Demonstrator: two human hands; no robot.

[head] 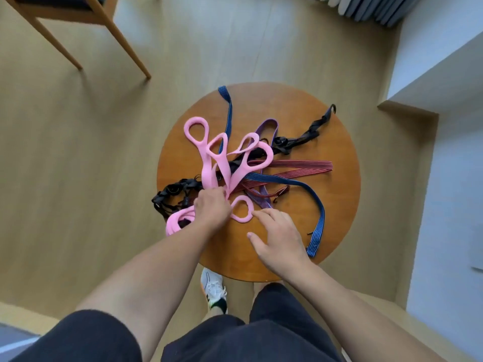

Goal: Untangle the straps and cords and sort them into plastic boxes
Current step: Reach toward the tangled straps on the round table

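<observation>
Gripping pink band [206,165] in my left hand [212,209]; right hand [281,240] fingers spread, empty; I'd lift slowly, easing loops free.

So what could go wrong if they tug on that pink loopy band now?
The left hand grips the pink looped band, which lies across the red strap and black straps; a hard pull might tighten the tangle or drag it all along. The end of the blue strap lies near the edge of the round table, so a tug may slide it to the floor.
</observation>
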